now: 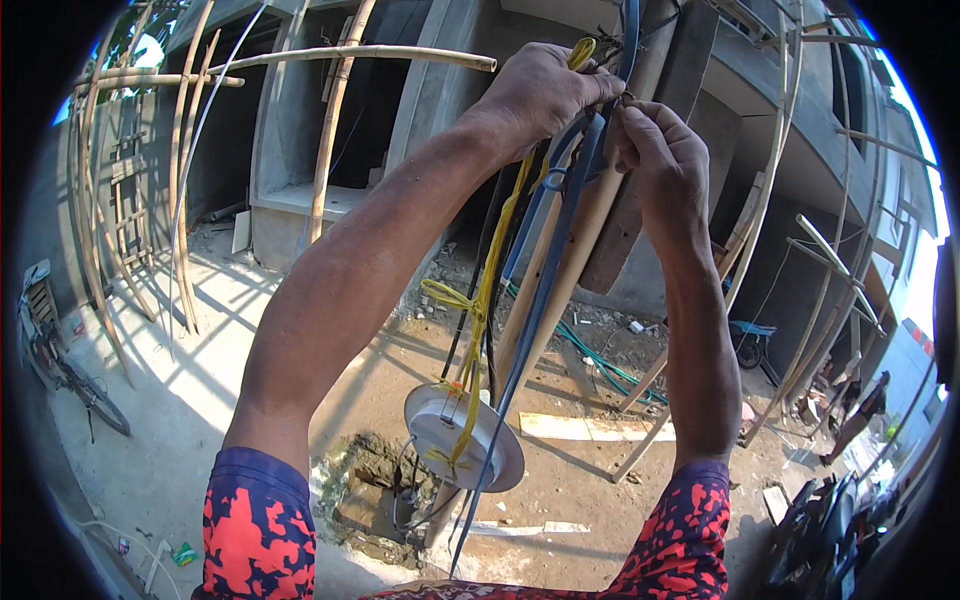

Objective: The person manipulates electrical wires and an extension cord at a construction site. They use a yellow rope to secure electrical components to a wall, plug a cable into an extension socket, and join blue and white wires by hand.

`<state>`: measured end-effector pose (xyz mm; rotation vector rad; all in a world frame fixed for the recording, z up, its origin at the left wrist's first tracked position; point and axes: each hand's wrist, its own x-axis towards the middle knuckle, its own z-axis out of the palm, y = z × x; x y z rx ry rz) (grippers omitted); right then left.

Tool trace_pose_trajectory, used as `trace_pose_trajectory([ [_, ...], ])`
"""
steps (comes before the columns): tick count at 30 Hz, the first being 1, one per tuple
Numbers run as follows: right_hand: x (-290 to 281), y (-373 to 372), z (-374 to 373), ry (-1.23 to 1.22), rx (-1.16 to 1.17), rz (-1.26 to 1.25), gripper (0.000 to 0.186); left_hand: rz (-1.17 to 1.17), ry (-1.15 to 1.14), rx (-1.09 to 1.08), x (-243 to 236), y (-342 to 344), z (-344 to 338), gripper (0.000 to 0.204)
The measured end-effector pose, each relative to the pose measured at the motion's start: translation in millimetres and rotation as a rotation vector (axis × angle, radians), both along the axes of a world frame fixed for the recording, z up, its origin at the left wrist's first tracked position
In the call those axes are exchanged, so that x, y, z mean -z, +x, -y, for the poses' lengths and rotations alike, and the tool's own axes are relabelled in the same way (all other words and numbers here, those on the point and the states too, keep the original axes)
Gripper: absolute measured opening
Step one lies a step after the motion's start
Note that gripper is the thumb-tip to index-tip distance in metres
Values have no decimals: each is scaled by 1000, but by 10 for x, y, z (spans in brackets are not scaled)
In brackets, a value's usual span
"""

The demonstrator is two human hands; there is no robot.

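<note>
Both my arms reach up to a bamboo pole [585, 235] with bluish-grey flat straps [548, 290] running down it. My left hand [545, 95] is closed round a yellow plastic string [580, 52], its thumb and finger pinching beside the strap. Close by on the right, my right hand [665, 145] is closed in a pinch; what its fingertips hold is too small to make out. Below, yellow string [480, 300] hangs down and is knotted to a round white lamp-like disc [465, 437], which hangs tilted. Dark cables run beside the string.
Bamboo scaffold poles [335, 130] stand left and right before an unfinished grey concrete building. A dug pit [375, 490], a plank [590, 428] and a green hose [600, 365] lie below. A bicycle [75, 370] leans far left; motorcycles [830, 530] and a person [858, 415] are at right.
</note>
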<state>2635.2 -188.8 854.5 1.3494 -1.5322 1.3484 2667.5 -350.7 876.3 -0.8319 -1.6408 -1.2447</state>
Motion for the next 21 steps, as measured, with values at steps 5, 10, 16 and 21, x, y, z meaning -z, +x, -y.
trace_pose_trajectory([
  [5,74,87,-16,-71,11,-116,18,30,-15,-36,7,22,-37,14],
  [10,-6,-12,-59,-193,660,-940,20,24,40,-3,62,106,-100,14],
  [16,-119,-146,-136,-138,165,-89,21,99,81,139,84,203,-165,14],
  [21,-241,-197,-264,20,-210,222,18,112,61,166,67,188,-203,13],
])
